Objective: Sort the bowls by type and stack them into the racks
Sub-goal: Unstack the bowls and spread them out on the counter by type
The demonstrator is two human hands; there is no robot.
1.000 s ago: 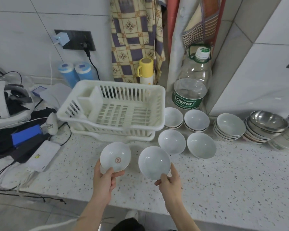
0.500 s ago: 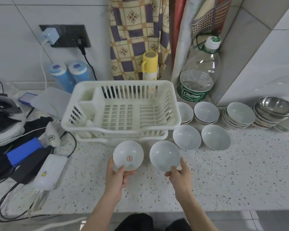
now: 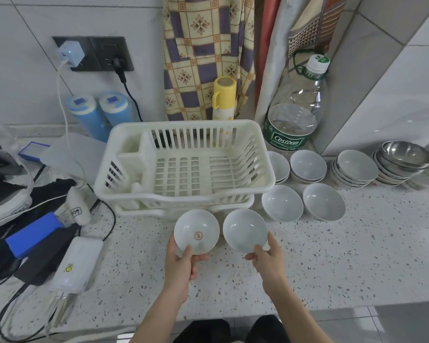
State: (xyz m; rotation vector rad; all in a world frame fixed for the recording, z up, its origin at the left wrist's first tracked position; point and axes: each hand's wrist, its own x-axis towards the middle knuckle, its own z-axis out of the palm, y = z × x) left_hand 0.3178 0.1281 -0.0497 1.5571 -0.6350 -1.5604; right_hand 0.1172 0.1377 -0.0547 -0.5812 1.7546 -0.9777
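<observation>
Speckled terrazzo tabletop (image 3: 332, 256) carries it all. White slotted plastic dish rack (image 3: 183, 167) sits mid-tabletop toward the back edge, nothing in it. Stack of steel bowls (image 3: 404, 159) and stack of white porcelain bowls (image 3: 354, 169) toward the right edge. Left hand (image 3: 181, 266) pinches a white porcelain bowl with a red centre mark (image 3: 196, 233) at its near rim; right hand (image 3: 268, 258) likewise grasps a plain white porcelain bowl (image 3: 244, 230). Both are tilted, just in front of the rack. Probably light, stiff, glazed-slick, chippable: grip the rim, thumb inside.

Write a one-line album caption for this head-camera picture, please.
Left hand and right hand each hold a white bowl before the empty dish rack.
</observation>
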